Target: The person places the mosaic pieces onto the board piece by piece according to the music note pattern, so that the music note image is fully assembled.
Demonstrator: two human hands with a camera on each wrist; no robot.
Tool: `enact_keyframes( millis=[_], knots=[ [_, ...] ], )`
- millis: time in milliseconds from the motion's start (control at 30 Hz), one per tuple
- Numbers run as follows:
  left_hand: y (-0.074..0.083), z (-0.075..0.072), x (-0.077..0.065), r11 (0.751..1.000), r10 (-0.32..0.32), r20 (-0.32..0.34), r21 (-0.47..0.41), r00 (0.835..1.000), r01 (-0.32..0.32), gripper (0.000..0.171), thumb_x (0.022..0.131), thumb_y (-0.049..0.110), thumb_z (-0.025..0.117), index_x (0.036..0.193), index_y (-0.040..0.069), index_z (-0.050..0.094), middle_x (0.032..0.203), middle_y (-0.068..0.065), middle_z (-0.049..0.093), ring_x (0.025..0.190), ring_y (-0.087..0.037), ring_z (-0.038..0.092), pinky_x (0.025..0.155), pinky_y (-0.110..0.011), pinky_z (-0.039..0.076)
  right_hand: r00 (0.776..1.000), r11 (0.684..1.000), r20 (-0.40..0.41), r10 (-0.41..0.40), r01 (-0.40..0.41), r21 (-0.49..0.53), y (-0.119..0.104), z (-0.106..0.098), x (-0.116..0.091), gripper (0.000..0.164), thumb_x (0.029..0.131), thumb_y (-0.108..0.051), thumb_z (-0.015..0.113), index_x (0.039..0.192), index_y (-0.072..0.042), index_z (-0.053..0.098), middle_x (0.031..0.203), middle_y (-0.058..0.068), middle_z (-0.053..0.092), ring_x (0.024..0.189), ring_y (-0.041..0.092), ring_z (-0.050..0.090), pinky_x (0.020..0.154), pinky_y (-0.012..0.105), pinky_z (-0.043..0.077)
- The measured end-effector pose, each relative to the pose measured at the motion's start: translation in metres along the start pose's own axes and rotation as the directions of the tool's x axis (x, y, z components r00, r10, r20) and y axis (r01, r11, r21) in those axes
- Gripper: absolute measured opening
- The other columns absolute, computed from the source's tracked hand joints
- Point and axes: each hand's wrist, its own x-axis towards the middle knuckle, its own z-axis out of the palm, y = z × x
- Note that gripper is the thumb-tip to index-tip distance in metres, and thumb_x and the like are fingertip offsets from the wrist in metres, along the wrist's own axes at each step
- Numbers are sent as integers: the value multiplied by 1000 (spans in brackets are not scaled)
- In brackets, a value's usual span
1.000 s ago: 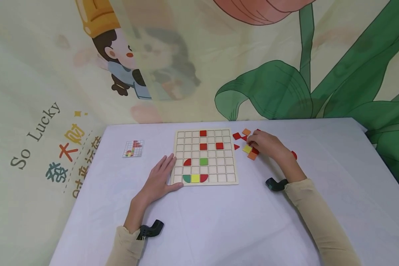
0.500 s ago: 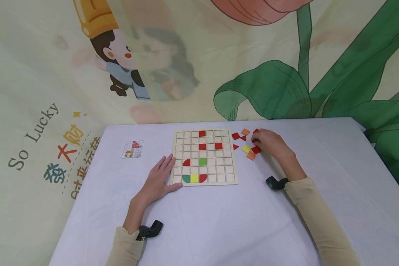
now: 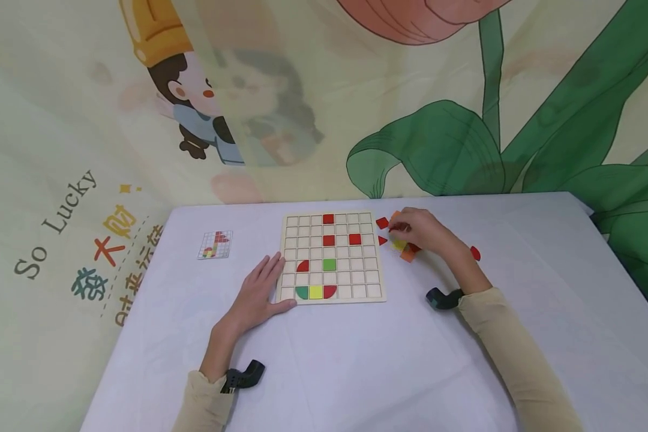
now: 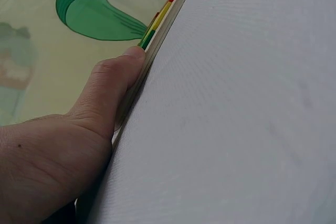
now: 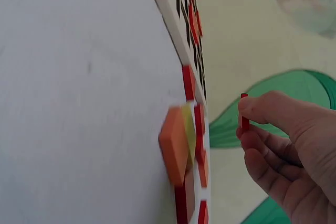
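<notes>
You pinch a thin red piece point(image 5: 245, 122) in the air, near your flat, pale board point(image 3: 359, 278) with eight bright pieces point(image 3: 329, 264) on it.

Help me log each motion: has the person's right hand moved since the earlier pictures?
Yes. In the head view, the right hand has moved left, nearer the grid board than in either earlier picture.

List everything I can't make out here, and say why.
- Head view: the pattern card's exact cells; too small.
- Head view: the far orange tile's full outline; the right hand covers part.
- Right wrist view: the pinched red tile's shape; edge-on, partly behind that hand.
- Left wrist view: the grid board's cells; seen edge-on.
</notes>
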Motion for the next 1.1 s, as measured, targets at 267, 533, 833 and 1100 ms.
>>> enact_keyframes(
  millis=[267,533,833,1100],
  knots=[
    [4,0,3,1000,9,7,-4,1000,-9,96,83,53,69,155,12,22,164,-7,17,152,-32,10,119,-60,19,990,994,88,-109,108,15,-22,17,25,15,88,-14,71,102,-10,75,94,5,67,82,18,57,69,25,51],
    [5,2,3,1000,1,5,-1,1000,-1,96,82,52,70,155,11,23,164,-7,18,152,-32,11,119,-59,20,980,982,145,-135,152,-112,-33,31,57,9,90,-14,68,97,-11,73,90,6,65,83,19,53,75,30,48],
    [2,1,1,1000,1,-3,9,1000,-1,95,82,53,69,155,12,23,164,-7,18,152,-31,11,119,-59,20,954,951,185,-236,266,-157,-38,35,70,7,90,-9,68,92,-8,74,91,6,66,80,17,55,77,32,50],
    [1,-3,-1,1000,-8,-3,14,1000,8,95,83,53,69,155,13,22,164,-7,18,152,-31,11,119,-59,21,956,948,186,-225,259,-184,-47,38,71,8,90,-9,68,93,-7,75,94,6,68,84,18,59,83,33,53]
  ],
)
